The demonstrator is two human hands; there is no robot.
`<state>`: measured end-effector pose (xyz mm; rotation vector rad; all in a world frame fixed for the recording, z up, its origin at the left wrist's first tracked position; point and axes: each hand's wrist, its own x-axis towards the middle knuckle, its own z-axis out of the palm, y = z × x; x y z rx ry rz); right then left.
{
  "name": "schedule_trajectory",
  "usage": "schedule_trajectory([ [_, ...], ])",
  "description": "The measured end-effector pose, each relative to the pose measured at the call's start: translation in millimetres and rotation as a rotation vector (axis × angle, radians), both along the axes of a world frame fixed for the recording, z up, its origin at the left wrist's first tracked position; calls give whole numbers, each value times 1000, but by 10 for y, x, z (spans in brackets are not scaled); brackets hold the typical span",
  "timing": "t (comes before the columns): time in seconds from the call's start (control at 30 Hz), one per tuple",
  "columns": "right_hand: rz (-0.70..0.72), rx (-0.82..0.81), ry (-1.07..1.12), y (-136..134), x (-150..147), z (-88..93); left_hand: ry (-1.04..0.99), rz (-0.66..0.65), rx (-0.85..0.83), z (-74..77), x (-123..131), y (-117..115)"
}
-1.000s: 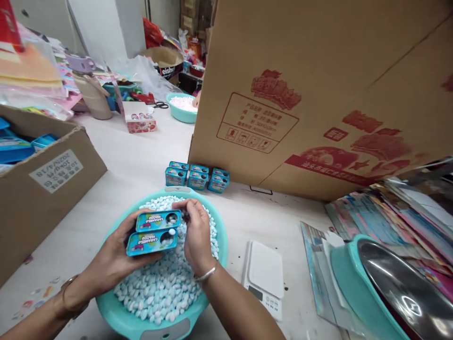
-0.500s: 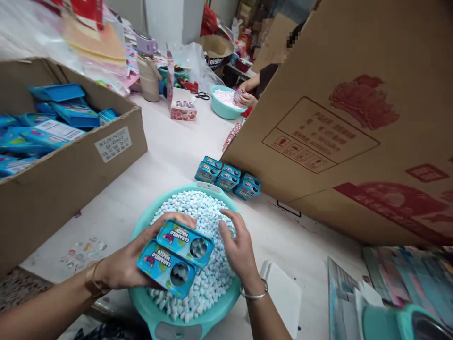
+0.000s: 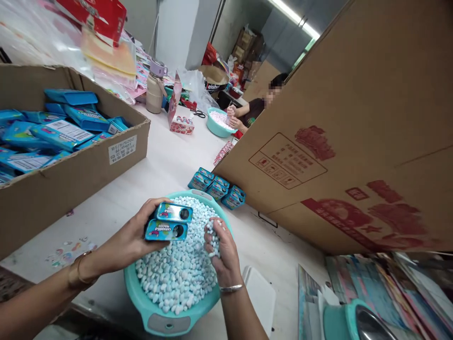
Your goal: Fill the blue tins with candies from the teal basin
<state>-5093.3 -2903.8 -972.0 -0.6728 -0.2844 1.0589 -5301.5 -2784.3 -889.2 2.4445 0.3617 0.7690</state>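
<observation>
My left hand (image 3: 132, 238) holds two small blue candy tins (image 3: 168, 221) side by side over a teal basin (image 3: 166, 321). Each tin has a round hole at its right end. The basin is heaped with pale blue and white candies (image 3: 177, 274). Just right of the tins, my right hand (image 3: 220, 248) is closed on a pinch of those candies, lifted a little above the heap. Several more blue tins (image 3: 216, 187) stand in a block on the table behind the basin.
A cardboard box (image 3: 71, 174) of blue packets is at left. A big tilted carton (image 3: 354, 141) walls off the right. A white scale (image 3: 260, 295) lies right of the basin, printed sheets (image 3: 389, 293) beyond it. Far back, another person works at a second teal basin (image 3: 218, 123).
The view swung left and up. My left hand raised the two tins and turned them more edge-on. My right hand dipped into the heap and came up holding candies.
</observation>
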Motion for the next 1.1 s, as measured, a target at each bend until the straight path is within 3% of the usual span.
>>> schedule_trajectory([
  [0.07, -100, 115, 345, -89, -121, 310, -46, 16, 50, -80, 105, -21],
  [0.13, -208, 191, 537, -143, -274, 575, -84, 37, 123, -164, 213, -34],
  [0.27, -405, 353, 566, -125, -472, 803, -84, 56, 254, -293, 367, -21],
  [0.4, -506, 438, 287, -54, -467, 732, -75, 21, 280, -329, 415, -48],
  [0.57, -456, 345, 18, -88, -396, 640, -10, -18, 170, -300, 468, -137],
  [0.7, -429, 336, -19, -136, -302, 585, 53, -48, -1, -259, 531, -168],
  [0.9, -432, 256, -255, -150, -292, 460, 79, -94, -14, -272, 574, -199],
  [1.1, -465, 278, -197, -176, -285, 404, 47, -155, -8, -240, 590, -221],
])
